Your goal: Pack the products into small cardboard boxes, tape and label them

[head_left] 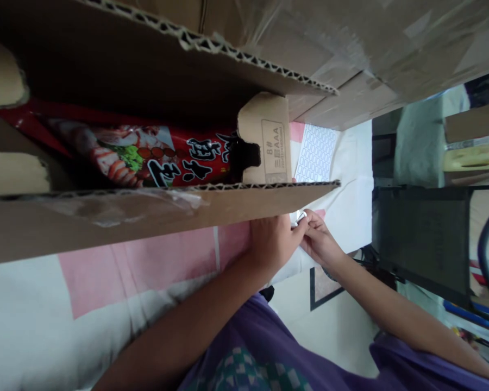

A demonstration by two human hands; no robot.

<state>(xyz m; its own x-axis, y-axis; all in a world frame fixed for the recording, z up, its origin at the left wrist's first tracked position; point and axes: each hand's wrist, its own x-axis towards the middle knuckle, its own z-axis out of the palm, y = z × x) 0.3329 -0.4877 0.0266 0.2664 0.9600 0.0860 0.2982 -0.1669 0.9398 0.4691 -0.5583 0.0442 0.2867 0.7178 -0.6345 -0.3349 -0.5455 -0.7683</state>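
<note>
Beside the carton flap (236, 202), the right hand (321, 240) pinched a white slip (299, 218) between closed fingertips near the left hand (274, 240), whose grip I couldn't tell — brushing that flap's corrugated edge could have creased it.

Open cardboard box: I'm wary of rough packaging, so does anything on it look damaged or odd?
Yes: the upper panel's edge looks torn, with a ragged spot left of the picture's top centre; the tape on the lower panel looks wrinkled.
</note>
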